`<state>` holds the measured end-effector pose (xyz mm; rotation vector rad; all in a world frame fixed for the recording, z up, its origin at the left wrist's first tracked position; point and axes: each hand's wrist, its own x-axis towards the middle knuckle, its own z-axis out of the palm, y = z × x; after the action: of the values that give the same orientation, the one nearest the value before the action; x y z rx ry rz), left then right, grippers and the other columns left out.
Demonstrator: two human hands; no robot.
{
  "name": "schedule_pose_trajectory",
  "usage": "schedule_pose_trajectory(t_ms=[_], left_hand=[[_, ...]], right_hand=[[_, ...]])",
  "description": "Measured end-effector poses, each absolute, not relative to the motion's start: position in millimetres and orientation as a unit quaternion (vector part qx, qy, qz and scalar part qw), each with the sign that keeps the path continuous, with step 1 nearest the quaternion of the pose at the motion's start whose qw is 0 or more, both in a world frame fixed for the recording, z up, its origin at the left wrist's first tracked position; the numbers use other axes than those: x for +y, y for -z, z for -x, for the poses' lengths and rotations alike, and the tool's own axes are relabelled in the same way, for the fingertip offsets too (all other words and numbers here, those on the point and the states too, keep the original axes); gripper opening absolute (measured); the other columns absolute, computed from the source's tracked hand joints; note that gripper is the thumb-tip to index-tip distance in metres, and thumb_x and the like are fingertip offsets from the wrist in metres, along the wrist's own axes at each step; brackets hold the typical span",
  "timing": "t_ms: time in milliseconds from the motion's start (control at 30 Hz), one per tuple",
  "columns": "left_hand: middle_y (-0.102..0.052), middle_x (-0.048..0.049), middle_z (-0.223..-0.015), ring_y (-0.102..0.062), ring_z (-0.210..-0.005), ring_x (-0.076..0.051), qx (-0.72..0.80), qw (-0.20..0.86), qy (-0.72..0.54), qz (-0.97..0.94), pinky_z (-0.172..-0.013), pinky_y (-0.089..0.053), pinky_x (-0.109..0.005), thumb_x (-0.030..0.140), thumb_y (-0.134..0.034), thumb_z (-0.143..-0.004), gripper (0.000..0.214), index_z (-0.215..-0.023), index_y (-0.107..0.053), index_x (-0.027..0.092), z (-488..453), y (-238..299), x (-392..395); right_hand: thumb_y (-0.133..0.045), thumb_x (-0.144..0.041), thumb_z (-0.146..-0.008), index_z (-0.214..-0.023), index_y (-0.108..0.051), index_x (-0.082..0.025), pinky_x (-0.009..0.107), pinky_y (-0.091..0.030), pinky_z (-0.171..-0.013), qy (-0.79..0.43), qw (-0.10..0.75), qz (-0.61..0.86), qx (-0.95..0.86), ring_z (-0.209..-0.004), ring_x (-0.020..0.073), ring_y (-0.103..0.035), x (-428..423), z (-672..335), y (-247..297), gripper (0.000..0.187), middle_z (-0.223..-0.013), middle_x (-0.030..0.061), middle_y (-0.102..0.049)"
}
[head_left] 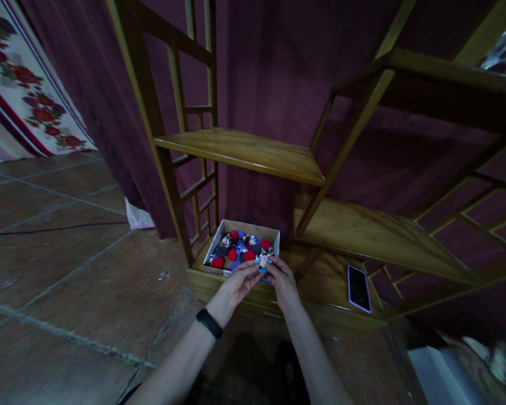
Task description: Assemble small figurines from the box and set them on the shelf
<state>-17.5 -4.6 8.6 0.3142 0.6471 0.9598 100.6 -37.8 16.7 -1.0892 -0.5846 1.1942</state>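
A small figurine (263, 261) in light blue and pale pink is held between the fingertips of both hands, just over the near right corner of a box. My left hand (241, 281) pinches it from the left, and a black band circles that wrist. From the right, my right hand (281, 279) closes its fingers on the same figurine. The shallow cardboard box (213, 243) stands on the bottom board of the shelf. Inside lie several small figures with red, blue and dark round pieces (232, 255). Fine details of the figurine are too small to make out.
A wooden shelf unit (236, 147) rises around the box, one board above it. A phone (358, 288) lies on the bottom board to the right. Purple curtain (261, 67) hangs behind. A white box-like object (441, 374) is at the lower right, on the tiled floor.
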Motion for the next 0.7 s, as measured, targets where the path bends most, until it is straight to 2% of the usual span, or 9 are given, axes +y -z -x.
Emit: schedule_pose_trajectory(t_ms=[233,467,700], left_hand=[[-0.069,-0.0099,-0.081,-0.067,-0.072,-0.016,0.314,0.822,-0.461,-0.113,-0.072,-0.056,-0.027,-0.003,-0.059,-0.073,0.015,-0.080,-0.063,0.009,15.4,-9.7,-1.9],[-0.069,-0.0091,-0.081,-0.067,-0.073,-0.016,0.311,0.816,-0.475,-0.111,-0.073,-0.056,-0.027,-0.003,-0.060,-0.072,0.015,-0.079,-0.063,0.010,15.5,-9.3,-0.5],[-0.069,-0.0100,-0.080,-0.067,-0.074,-0.016,0.321,0.804,-0.488,-0.112,-0.074,-0.056,-0.028,-0.002,-0.059,-0.073,0.012,-0.078,-0.064,0.008,15.8,-10.3,1.2]], right_hand=[[-0.071,-0.032,-0.061,-0.089,-0.069,-0.022,0.033,-0.049,-0.074,-0.521,0.675,0.459,-0.251,-0.090,0.0204,-0.061,-37.7,-103.5,-13.7,0.030,-0.099,0.0051,-0.067],[-0.072,-0.030,-0.062,-0.093,-0.066,-0.022,0.031,-0.047,-0.078,-0.518,0.676,0.452,-0.268,-0.087,0.0175,-0.061,-37.4,-101.4,-14.7,0.033,-0.095,0.0031,-0.067],[-0.072,-0.033,-0.061,-0.086,-0.064,-0.022,0.032,-0.047,-0.076,-0.494,0.668,0.474,-0.292,-0.083,0.0176,-0.060,-36.3,-103.5,-11.0,0.029,-0.090,0.0022,-0.067]])
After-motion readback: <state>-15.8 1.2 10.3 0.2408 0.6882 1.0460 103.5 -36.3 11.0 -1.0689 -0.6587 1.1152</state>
